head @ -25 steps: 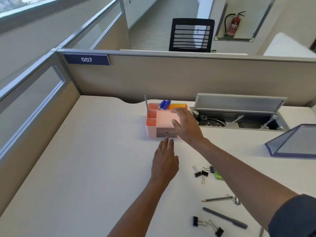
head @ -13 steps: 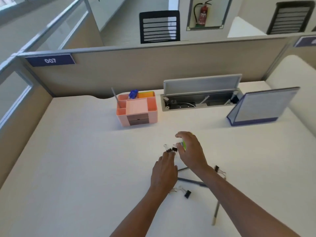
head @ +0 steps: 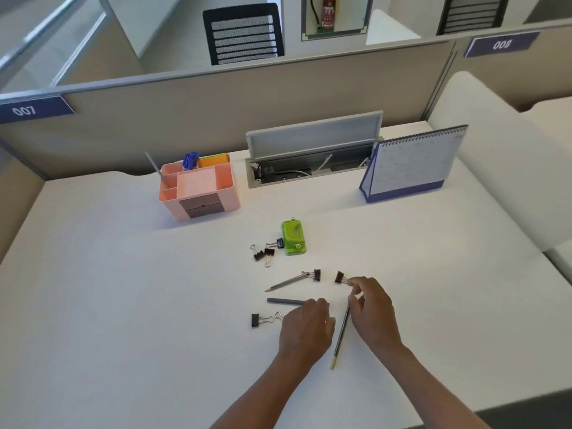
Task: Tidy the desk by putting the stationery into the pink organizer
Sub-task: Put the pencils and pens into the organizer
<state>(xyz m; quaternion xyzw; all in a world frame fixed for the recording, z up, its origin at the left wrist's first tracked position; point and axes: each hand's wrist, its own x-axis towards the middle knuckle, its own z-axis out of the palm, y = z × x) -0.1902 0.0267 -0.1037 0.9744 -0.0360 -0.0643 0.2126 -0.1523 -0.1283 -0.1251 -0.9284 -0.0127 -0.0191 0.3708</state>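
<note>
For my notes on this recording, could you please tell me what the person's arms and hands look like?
Both forearms are bare, with no sleeves showing in the current view. The left hand and right hand wear no gloves. I see no rings, watch or bracelet on either, and no markings.

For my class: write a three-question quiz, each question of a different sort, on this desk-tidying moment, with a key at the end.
1. True or false: the green stapler already sits inside the pink organizer.
2. Multiple choice: the right hand reaches its fingertips to which item? A) the desk calendar B) a binder clip C) the blue pens
3. Fill in: the left hand lies over one end of the dark grey ____.

Key:
1. False; it lies on the desk, in front of the organizer.
2. B
3. pen
</note>
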